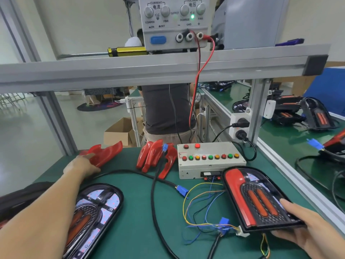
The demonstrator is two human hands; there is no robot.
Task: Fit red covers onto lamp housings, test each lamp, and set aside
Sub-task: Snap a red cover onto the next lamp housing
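Fingers of the right hand [306, 228] curl round the near corner of a lamp housing [261, 200], thumb lying on its black mesh face and the rest tucked beneath, tilting it up just in front of the test box [211, 159]; a red cover already sits along that housing's left edge. Loose yellow and blue wires [203, 206] run from the box's front to a blue plug [224, 221] beside the held lamp. Left of the box and nearest the camera, a second, uncovered housing [93, 217] lies flat on the green mat [138, 212], partly hidden by the left forearm crossing over it. A black cable [155, 193] with a blue connector loops between the two lamps. Farther out, left of the box, the left hand [82, 165] grips a red cover [106, 154], thumb on top, the other fingers hidden beneath. Touching the box's left side lies a pile of red covers [155, 156]. Above the box, a power supply [173, 21] stands on the aluminium shelf, with a yellow screwdriver [127, 51] at its left.
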